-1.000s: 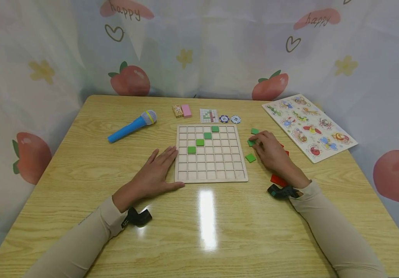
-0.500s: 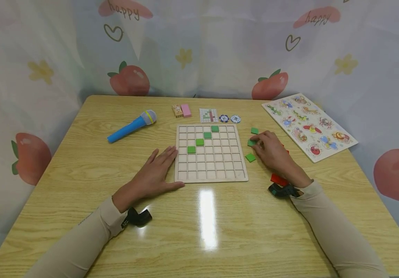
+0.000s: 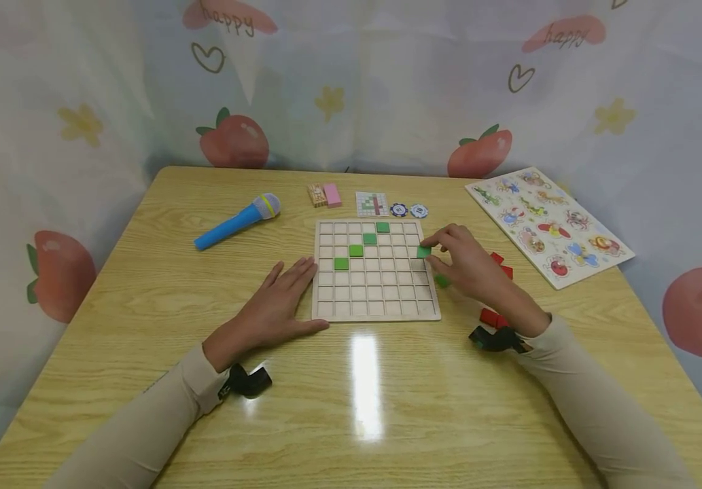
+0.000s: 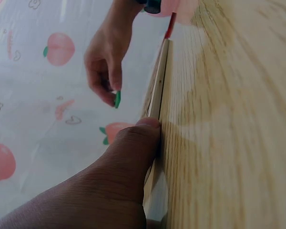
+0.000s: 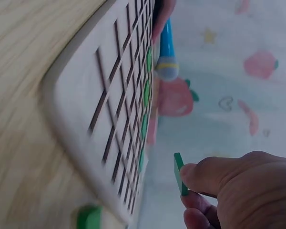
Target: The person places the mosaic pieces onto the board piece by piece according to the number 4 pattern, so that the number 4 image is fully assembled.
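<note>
My right hand (image 3: 467, 265) pinches a green square tile (image 3: 424, 252) between thumb and fingers, above the right side of the wooden grid board (image 3: 375, 317). The right wrist view shows that tile (image 5: 180, 174) raised clear of the board. Several green tiles (image 3: 356, 250) sit in the grid's cells in a diagonal line. Another green tile (image 3: 442, 280) lies on the table beside the board, partly under my right hand. My left hand (image 3: 274, 302) lies with straight fingers at the board's left edge, its thumb (image 4: 145, 131) touching the near corner.
Red tiles (image 3: 494, 318) lie by my right wrist. Behind the board are a small pattern card (image 3: 372, 204), two poker chips (image 3: 399, 210), a pink block (image 3: 331, 195) and a patterned block (image 3: 317, 195). A blue microphone (image 3: 228, 227) lies left, an animal puzzle board (image 3: 549, 227) right.
My right hand has picked up a green tile from the table and carried it left over the board's right side. My left hand stays in place at the board's edge.
</note>
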`<state>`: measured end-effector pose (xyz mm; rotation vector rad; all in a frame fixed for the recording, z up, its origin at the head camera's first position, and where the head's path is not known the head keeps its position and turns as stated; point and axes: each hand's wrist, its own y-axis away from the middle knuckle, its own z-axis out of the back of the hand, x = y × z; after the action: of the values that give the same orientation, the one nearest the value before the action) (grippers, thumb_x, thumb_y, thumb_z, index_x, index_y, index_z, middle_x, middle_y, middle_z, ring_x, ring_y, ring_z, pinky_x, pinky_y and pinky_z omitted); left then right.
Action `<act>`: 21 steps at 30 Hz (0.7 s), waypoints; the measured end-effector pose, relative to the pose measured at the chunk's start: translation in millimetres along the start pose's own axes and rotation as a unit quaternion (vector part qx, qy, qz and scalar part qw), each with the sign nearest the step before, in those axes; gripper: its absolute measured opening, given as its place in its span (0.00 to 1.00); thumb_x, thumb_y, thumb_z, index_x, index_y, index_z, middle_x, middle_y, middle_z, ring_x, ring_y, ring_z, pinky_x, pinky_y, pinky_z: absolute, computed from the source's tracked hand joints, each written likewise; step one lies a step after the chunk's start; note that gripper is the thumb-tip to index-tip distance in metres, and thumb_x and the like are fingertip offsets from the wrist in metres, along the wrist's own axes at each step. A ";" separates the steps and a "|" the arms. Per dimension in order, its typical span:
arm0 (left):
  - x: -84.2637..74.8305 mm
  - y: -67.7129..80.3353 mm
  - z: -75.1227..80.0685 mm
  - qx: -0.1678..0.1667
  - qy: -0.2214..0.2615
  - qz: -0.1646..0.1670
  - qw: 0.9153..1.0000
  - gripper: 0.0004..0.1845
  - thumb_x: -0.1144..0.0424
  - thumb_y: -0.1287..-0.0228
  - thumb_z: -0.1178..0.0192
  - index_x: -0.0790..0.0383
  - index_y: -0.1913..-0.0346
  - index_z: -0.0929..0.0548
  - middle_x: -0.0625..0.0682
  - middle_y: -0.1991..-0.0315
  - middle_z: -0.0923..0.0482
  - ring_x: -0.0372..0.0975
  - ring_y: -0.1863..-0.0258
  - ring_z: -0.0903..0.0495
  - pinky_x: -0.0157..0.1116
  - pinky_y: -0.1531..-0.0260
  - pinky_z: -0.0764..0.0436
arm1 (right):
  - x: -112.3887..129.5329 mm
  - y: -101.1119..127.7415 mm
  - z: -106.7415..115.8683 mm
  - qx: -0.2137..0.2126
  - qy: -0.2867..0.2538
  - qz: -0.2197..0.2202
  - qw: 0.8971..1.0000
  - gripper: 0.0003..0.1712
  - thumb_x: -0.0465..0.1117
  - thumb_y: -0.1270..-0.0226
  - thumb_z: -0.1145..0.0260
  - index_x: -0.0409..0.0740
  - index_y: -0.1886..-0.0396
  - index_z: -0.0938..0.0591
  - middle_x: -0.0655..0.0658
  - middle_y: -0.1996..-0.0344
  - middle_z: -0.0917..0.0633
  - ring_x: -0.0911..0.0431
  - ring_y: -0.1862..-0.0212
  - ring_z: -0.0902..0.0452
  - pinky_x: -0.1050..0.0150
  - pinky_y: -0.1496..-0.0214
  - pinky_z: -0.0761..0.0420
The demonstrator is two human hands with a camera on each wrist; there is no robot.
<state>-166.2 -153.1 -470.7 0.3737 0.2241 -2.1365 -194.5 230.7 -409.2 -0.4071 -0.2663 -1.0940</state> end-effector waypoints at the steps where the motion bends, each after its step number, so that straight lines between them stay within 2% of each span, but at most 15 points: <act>1: 0.0 0.0 -0.1 0.000 0.001 0.000 1.000 0.62 0.25 0.35 0.37 0.60 0.12 0.51 0.54 0.11 0.53 0.46 0.10 0.54 0.55 0.11 0.61 | 6.2 -2.0 -0.6 0.002 0.003 0.016 1.000 0.14 0.32 0.25 0.31 0.38 0.43 0.15 0.36 0.47 0.20 0.43 0.45 0.26 0.49 0.47 0.17; 5: 0.4 0.0 -1.0 -0.003 0.002 -0.001 1.000 0.62 0.25 0.35 0.37 0.60 0.12 0.51 0.54 0.11 0.53 0.46 0.10 0.54 0.55 0.11 0.61 | 30.1 -11.3 -6.7 0.015 0.008 0.062 0.998 0.13 0.33 0.27 0.29 0.38 0.45 0.13 0.36 0.46 0.20 0.44 0.43 0.25 0.51 0.46 0.16; 10: 1.5 -1.3 -3.3 -0.003 -0.001 -0.002 1.000 0.62 0.24 0.35 0.38 0.59 0.12 0.51 0.53 0.11 0.53 0.46 0.10 0.54 0.55 0.11 0.61 | 51.5 -21.1 -20.3 0.039 0.003 0.092 0.995 0.13 0.35 0.26 0.28 0.39 0.45 0.13 0.38 0.47 0.19 0.45 0.42 0.24 0.52 0.44 0.16; 16: 0.2 -2.9 -2.2 0.001 -0.007 0.000 1.000 0.63 0.24 0.35 0.38 0.59 0.12 0.52 0.53 0.11 0.54 0.45 0.10 0.54 0.54 0.11 0.60 | 64.9 -31.3 -36.1 0.052 -0.012 0.098 0.994 0.14 0.35 0.26 0.28 0.41 0.44 0.12 0.39 0.48 0.19 0.47 0.46 0.24 0.54 0.47 0.18; 21: 1.9 -1.3 -1.8 -0.001 -0.011 0.005 1.000 0.63 0.23 0.36 0.38 0.59 0.12 0.51 0.53 0.11 0.53 0.45 0.10 0.54 0.54 0.11 0.60 | 78.9 -42.3 -50.2 0.075 -0.006 0.103 0.992 0.14 0.37 0.25 0.28 0.42 0.43 0.12 0.41 0.49 0.18 0.48 0.46 0.24 0.54 0.45 0.18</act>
<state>-168.0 -153.3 -473.0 0.3496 0.2122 -2.1295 -197.4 128.2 -414.3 -0.3007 -0.3085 -0.8639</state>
